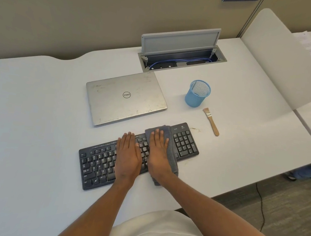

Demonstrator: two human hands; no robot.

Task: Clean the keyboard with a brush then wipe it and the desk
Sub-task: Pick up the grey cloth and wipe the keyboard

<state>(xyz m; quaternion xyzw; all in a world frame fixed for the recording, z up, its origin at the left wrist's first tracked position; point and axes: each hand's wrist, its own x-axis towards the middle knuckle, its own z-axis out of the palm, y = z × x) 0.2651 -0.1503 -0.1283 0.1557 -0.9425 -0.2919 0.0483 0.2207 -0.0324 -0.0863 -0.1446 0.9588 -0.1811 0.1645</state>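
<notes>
Desk (37, 105) left side bare | right hand (159, 153) flat on cloth (172, 154) — left hand (127, 155) flat on keyboard (96, 165)

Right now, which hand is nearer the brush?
Right. The right hand presses the grey cloth on the keyboard, left of the brush; the left hand lies farther left.

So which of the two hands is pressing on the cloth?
The right hand: it lies flat on the grey cloth over the keyboard. The left hand rests directly on bare keys.

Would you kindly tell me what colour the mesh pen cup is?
Light blue; the mesh pen cup shows clearly in the head view.
</notes>
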